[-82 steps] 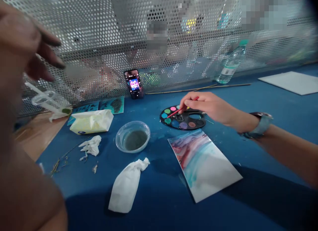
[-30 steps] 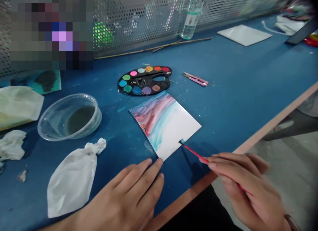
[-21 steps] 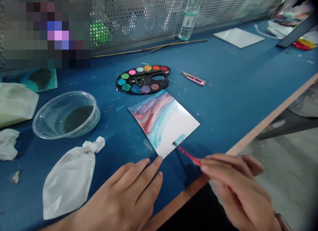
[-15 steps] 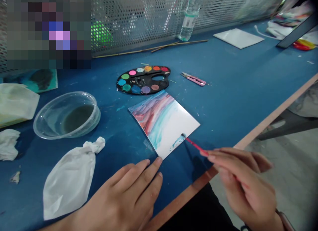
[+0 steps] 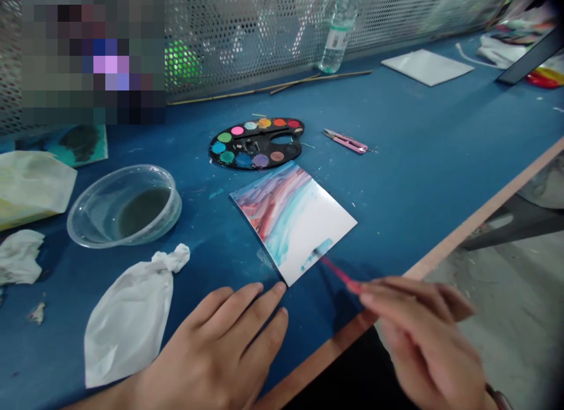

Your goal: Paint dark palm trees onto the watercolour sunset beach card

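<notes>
Head view: the right hand [image 5: 423,339] pinched a thin red paintbrush [image 5: 339,271] between its fingers [image 5: 396,298], the tip on a sheet of watercolour paper [image 5: 286,222] on the blue tabletop [image 5: 418,163]. The left hand's [image 5: 215,351] fingers [image 5: 247,307] lay open at its near corner, holding nothing. The sheet, streaked pink and teal, looked light and thin; I'd take it by an unpainted edge.

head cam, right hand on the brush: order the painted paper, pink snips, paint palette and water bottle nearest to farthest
1. Painted paper, ahead and left of the right hand, under the red paintbrush tip.
2. Pink snips, beyond the paper.
3. Watercolour palette, farther left.
4. Water bottle, at the back, by the perforated mesh.
</notes>
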`<state>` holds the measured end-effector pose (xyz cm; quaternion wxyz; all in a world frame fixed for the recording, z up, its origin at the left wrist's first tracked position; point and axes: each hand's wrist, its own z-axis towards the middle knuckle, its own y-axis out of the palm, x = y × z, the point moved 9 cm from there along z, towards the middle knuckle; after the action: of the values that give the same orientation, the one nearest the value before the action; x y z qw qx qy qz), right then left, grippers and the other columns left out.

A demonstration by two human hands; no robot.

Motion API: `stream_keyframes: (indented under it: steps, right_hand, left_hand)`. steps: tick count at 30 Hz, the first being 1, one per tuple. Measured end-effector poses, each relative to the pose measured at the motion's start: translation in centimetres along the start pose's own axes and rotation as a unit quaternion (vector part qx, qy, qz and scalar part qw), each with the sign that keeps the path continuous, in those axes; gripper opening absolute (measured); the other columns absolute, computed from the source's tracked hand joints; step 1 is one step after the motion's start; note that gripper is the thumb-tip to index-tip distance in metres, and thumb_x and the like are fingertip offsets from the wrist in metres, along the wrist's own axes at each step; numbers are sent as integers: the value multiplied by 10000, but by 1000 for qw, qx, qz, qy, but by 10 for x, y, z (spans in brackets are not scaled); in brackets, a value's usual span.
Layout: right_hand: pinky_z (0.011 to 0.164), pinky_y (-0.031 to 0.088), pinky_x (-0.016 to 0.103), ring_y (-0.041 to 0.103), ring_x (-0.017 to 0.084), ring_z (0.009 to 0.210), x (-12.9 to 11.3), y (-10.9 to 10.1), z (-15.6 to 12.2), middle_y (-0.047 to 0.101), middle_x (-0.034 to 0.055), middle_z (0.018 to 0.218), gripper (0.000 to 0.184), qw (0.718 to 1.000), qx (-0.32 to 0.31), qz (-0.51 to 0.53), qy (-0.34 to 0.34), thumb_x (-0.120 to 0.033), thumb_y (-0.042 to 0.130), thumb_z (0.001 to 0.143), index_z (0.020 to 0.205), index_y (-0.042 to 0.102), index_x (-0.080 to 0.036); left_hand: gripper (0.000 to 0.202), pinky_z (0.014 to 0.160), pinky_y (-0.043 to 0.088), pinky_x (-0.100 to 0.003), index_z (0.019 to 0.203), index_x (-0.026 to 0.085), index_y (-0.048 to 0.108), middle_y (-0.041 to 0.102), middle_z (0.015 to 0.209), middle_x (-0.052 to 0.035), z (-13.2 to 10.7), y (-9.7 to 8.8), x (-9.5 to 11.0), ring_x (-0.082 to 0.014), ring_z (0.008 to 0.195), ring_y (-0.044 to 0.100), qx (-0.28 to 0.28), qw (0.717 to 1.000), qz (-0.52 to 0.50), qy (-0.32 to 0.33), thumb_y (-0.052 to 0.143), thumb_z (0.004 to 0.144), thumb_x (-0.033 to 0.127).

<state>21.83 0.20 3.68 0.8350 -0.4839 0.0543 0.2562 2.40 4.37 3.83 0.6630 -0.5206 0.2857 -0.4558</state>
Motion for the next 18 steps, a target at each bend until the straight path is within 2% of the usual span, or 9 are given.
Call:
stream_keyframes:
  steps: [2, 5, 7, 10, 13, 15, 17, 18]
  right_hand:
    - [885, 429, 406, 700, 229, 1024, -6, 4, 0, 829, 4, 1062, 408, 999, -28, 10, -33, -43, 558, 876, 1211, 663, -251]
    - [888, 425, 401, 690, 226, 1016, 0, 3, 0, 823, 25, 1051, 401, 1000, -1, -9, 11, -24, 558, 878, 1209, 660, -227]
    - [908, 418, 407, 686, 221, 1016, -1, 3, -1, 822, 16, 1037, 377, 999, 16, 19, 24, -19, 534, 882, 1160, 679, -228]
    - [909, 415, 393, 675, 200, 1022, -8, 5, -5, 819, 13, 1037, 381, 999, 23, 43, -11, 5, 511, 875, 1128, 695, -211]
    - [878, 423, 376, 655, 200, 1047, 1, 1, -5, 800, 39, 1052, 381, 1000, 12, 26, -8, 17, 543, 872, 1168, 679, -180]
    - [871, 421, 389, 669, 206, 1049, 7, -6, 3, 797, 29, 1066, 380, 999, -2, 39, -32, -7, 527, 889, 1172, 689, -202]
    - [875, 412, 414, 691, 211, 1002, 19, -21, 22, 799, 16, 1079, 388, 998, 32, 35, -44, -43, 510, 918, 1186, 708, -243]
    - [887, 411, 430, 693, 217, 969, 31, -35, 37, 798, 20, 1075, 387, 995, 93, 22, -16, -60, 515, 936, 1204, 711, -260]
  left_hand:
    - [339, 1020, 397, -374, 1247, 195, 714, 703, 1395, -26, 0, 0, -1, -217, 1235, 604, 6, 1000, -6, -4, 425, 1091, 279]
    - [314, 1015, 394, -375, 1249, 210, 714, 705, 1391, -14, 1, -1, -5, -213, 1228, 603, 18, 1000, -10, -21, 456, 1081, 269]
    - [320, 999, 396, -375, 1227, 214, 722, 726, 1351, -8, 1, -2, -6, -210, 1193, 610, 26, 999, -7, -26, 440, 1086, 264]
    - [330, 970, 400, -370, 1187, 212, 733, 756, 1276, -5, 0, -5, -4, -205, 1130, 619, 42, 999, 8, -19, 421, 1095, 271]
    - [317, 959, 401, -362, 1187, 211, 729, 759, 1258, 0, -3, -6, -1, -194, 1107, 621, 48, 999, 15, -19, 430, 1093, 257]
    - [315, 963, 406, -356, 1179, 212, 729, 753, 1261, 2, -4, -5, 0, -190, 1106, 623, 43, 999, 18, -22, 428, 1088, 243]
    - [311, 984, 422, -350, 1214, 215, 720, 738, 1284, -17, -5, -3, 0, -195, 1120, 626, 35, 999, 27, -18, 445, 1082, 278]
    - [312, 995, 435, -348, 1250, 217, 708, 728, 1299, -35, -5, -1, 1, -201, 1129, 628, 27, 999, 34, -13, 470, 1072, 309]
